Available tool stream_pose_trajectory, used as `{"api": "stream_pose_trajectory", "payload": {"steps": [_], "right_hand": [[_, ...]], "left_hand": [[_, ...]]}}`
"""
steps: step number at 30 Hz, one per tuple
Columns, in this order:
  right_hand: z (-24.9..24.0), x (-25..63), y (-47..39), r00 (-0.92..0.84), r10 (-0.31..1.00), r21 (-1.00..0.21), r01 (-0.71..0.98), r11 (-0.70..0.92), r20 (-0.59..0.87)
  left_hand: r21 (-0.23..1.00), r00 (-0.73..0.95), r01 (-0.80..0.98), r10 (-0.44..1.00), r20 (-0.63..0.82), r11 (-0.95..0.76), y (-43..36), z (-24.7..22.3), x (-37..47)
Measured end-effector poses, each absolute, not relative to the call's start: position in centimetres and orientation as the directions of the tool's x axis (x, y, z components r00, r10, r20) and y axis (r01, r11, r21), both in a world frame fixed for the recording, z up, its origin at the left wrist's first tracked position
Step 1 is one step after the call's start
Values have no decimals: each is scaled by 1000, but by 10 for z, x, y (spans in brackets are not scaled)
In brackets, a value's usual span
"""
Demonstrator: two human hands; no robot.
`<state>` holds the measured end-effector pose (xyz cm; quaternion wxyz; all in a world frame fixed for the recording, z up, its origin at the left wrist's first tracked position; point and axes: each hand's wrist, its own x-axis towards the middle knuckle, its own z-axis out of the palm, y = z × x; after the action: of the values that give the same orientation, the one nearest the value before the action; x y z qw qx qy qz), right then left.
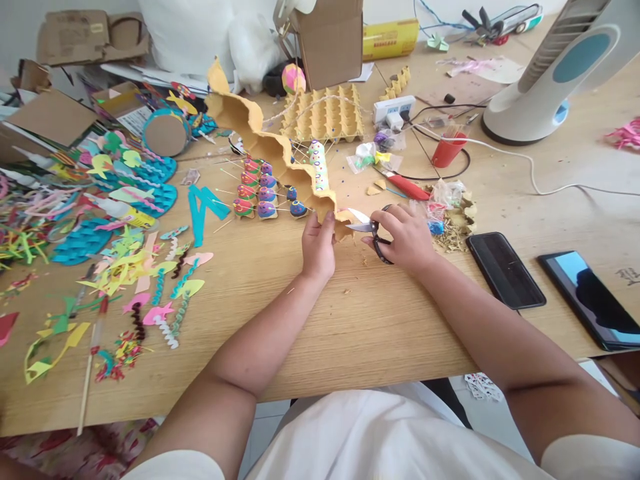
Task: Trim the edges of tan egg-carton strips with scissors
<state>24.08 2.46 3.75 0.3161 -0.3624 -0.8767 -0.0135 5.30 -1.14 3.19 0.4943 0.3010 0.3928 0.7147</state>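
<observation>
A long strip of yellow-brown egg carton (273,145) runs from the upper left down to my left hand (319,250), whose fingers and thumb pinch its near end. My right hand (406,237) holds black-handled scissors (361,223) with fingers in the handles. The scissor blades are parted, and their tips point left at the carton's near end. Behind the strip stands a white dotted carton piece (318,163). Left of my hands sit painted red cups (245,193) and purple cups (267,193) with thin pins sticking out.
Colourful paper cutouts (120,260) and blue carton pieces (83,240) cover the left side. A whole egg tray (325,113) lies at the back. To the right are carton scraps (453,233), a red cup (449,148), two phones (506,270) and a white fan (530,100).
</observation>
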Motion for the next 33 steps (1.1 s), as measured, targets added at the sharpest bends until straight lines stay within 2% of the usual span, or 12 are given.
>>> {"api": "stream_pose_trajectory", "payload": {"steps": [11, 20, 26, 33], "right_hand": [[40, 240, 26, -545, 621, -150, 671, 726, 563], [37, 241, 28, -534, 626, -164, 672, 723, 568], [38, 241, 29, -538, 639, -187, 667, 722, 550], [38, 241, 29, -553, 628, -176, 658, 732, 547]], "left_hand": [[866, -390, -424, 916, 91, -266, -12, 34, 55], [860, -385, -432, 918, 97, -272, -10, 31, 52], [880, -376, -429, 926, 31, -203, -10, 31, 52], [854, -345, -479, 938, 30, -203, -10, 31, 52]]}}
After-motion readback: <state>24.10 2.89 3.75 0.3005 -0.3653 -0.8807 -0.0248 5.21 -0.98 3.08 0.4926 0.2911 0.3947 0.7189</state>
